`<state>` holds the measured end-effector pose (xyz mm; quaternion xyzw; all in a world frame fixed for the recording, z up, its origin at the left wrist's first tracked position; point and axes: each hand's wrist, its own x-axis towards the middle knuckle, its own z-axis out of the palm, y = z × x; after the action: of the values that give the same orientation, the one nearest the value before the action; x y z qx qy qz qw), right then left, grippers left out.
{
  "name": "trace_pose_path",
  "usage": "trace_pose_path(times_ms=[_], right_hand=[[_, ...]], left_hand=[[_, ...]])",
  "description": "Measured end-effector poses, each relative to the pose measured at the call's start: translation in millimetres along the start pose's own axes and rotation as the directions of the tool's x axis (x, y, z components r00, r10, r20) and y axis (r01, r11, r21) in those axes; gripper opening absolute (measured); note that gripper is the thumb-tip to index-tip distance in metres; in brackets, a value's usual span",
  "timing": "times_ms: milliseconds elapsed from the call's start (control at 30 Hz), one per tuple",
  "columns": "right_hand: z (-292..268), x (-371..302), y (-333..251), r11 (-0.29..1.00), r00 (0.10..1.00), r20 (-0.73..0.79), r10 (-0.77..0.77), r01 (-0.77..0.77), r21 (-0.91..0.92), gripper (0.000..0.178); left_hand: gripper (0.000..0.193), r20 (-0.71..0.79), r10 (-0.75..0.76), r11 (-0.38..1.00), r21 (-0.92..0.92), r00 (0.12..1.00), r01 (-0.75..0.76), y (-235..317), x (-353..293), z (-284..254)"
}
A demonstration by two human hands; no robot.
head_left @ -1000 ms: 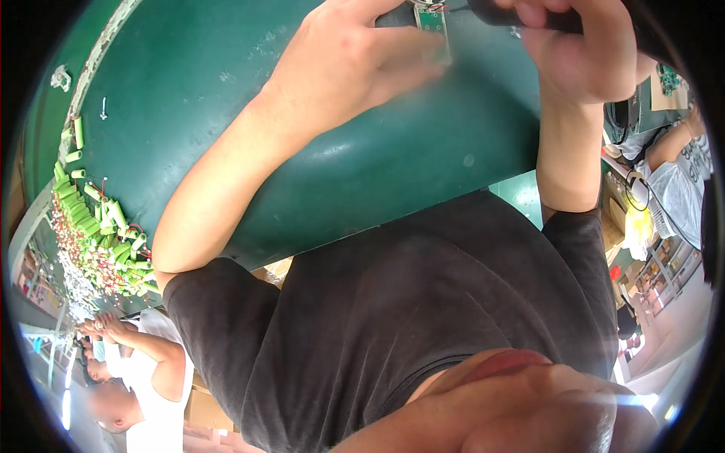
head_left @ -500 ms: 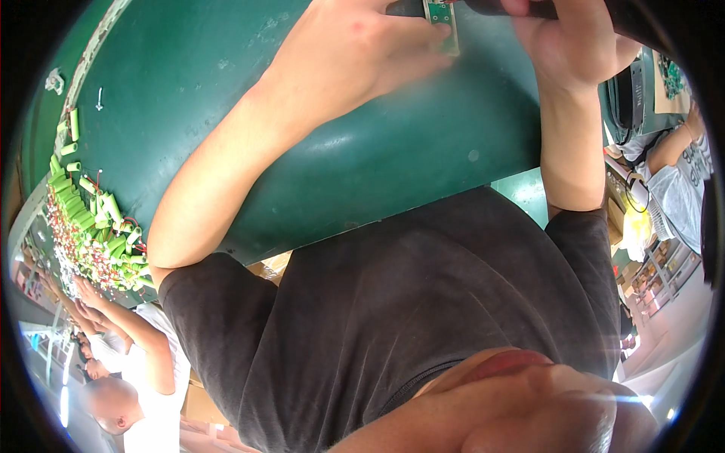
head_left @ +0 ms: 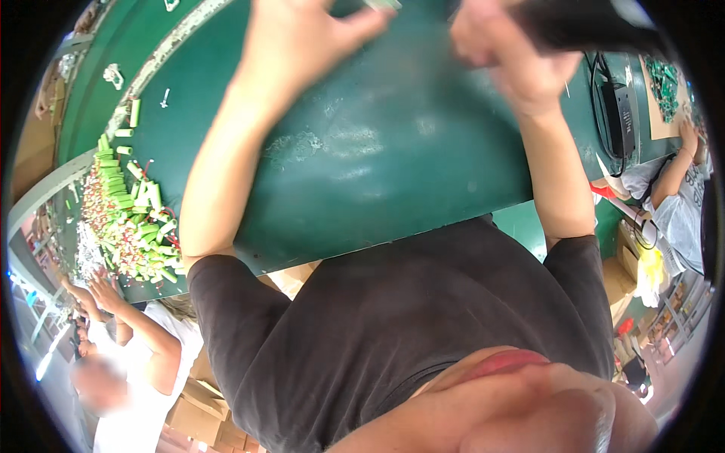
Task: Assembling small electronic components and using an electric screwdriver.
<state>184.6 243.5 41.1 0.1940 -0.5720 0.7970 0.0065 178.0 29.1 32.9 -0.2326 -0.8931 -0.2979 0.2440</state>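
Observation:
At the top edge of the head view, my left hand [head_left: 298, 41] has its thumb against a small green circuit board [head_left: 384, 4]. Most of that board and the other fingers lie beyond the picture. My right hand [head_left: 517, 57] is raised over the table to the right, its fingers curled and blurred. Whatever it grips cannot be made out. A large, smeared black thing [head_left: 593, 26] is just beside and behind this hand; its kind does not show. The green table top [head_left: 377, 158] stretches beneath both arms.
Several green-wrapped cylinders with thin red wires [head_left: 128, 219] are heaped at the left. A small screw-like piece [head_left: 165, 98] lies near them. At right sit a black power adapter [head_left: 619, 117] and a cardboard sheet with green boards [head_left: 663, 94]. Co-workers' hands [head_left: 106, 291] are at the far left.
My left hand has moved left and up, taking the circuit board nearly out of the picture. The right hand has shifted left, away from the board. The view has tilted slightly.

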Motion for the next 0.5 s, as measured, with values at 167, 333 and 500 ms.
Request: trace_pose_path(times_ms=[167,333,500], right_hand=[[10.8,3.9,10.8,0.999,0.999,0.042,-0.034,0.033,0.021,0.063],[2.8,-1.6,22.7,0.975,0.974,0.065,-0.218,0.22,-0.015,0.05],[10.2,18.3,59.7,0.793,0.813,0.115,-0.57,0.508,0.337,0.039]], left_hand=[[0.05,0.068,-0.234,0.964,0.142,0.97,0.223,-108.2,44.4,-48.6],[0.065,0.096,-0.116,0.933,0.352,0.989,0.075,-134.1,81.7,-20.0],[0.082,0.204,0.115,0.922,0.342,0.972,-0.18,-187.5,109.3,22.0]])
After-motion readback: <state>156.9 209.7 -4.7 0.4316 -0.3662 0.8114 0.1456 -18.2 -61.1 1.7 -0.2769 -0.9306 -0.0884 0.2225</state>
